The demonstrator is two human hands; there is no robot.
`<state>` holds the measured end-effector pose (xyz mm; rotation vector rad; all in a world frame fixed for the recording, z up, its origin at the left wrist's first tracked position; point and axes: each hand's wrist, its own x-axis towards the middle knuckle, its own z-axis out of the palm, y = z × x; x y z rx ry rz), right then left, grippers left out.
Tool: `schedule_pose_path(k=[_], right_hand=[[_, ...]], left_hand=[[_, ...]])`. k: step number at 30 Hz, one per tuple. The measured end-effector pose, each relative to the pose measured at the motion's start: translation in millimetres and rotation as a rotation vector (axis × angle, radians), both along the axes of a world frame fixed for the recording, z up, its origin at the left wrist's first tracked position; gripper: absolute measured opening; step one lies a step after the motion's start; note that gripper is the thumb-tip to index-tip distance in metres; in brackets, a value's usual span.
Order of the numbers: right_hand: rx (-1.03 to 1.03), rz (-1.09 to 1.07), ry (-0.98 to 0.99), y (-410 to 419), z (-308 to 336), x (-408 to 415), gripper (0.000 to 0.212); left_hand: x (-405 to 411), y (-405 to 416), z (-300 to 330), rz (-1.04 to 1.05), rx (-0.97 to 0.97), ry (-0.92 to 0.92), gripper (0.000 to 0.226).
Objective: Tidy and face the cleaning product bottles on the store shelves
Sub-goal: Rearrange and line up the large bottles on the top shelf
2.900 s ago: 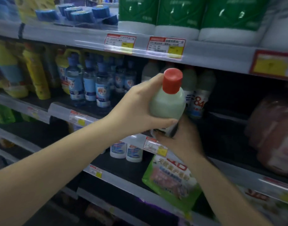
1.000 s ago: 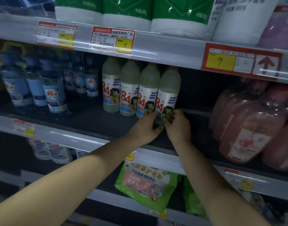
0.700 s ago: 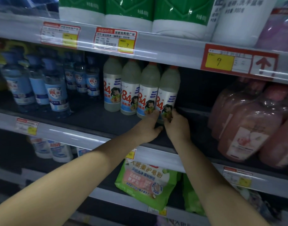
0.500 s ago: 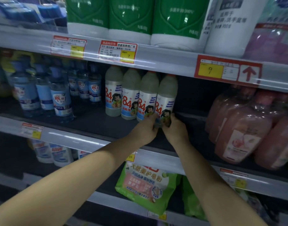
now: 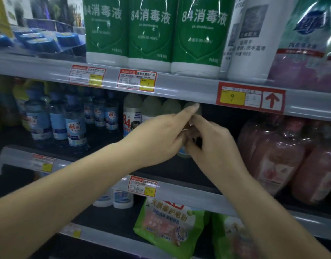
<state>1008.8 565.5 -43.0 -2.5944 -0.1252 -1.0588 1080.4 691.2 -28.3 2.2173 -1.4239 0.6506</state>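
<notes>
Middle shelf (image 5: 104, 146), item one: row of four pale bottles (image 5: 132, 116), the rightmost mostly hidden behind my hands. My left hand (image 5: 161, 135) lies across the row, fingers straight, tips reaching the rightmost bottle (image 5: 185, 153). My right hand (image 5: 211, 144) has fingers curled at that bottle's right side; I cannot tell its grip. Blue bottles (image 5: 75, 128) to the left, pink bottles (image 5: 273, 157) to the right
</notes>
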Motion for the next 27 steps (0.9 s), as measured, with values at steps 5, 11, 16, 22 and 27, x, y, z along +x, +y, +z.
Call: schedule_pose_path(k=[5, 11, 16, 22, 27], right_hand=[[-0.033, 0.044, -0.182, 7, 41, -28, 0.033], [-0.131, 0.004, -0.331, -5, 102, -41, 0.03], [-0.08, -0.072, -0.269, -32, 154, -31, 0.039], [0.045, -0.102, -0.067, -48, 177, 5, 0.061], [0.242, 0.016, 0.0, -44, 172, 37, 0.059]], left_hand=[[-18, 15, 41, -0.185, -0.083, -0.169, 0.058], [-12, 16, 95, -0.098, -0.234, -0.305, 0.054], [10, 13, 132, 0.047, -0.384, -0.217, 0.053], [30, -5, 145, 0.167, -0.396, -0.131, 0.058], [28, -16, 145, 0.19, -0.336, -0.032, 0.058]])
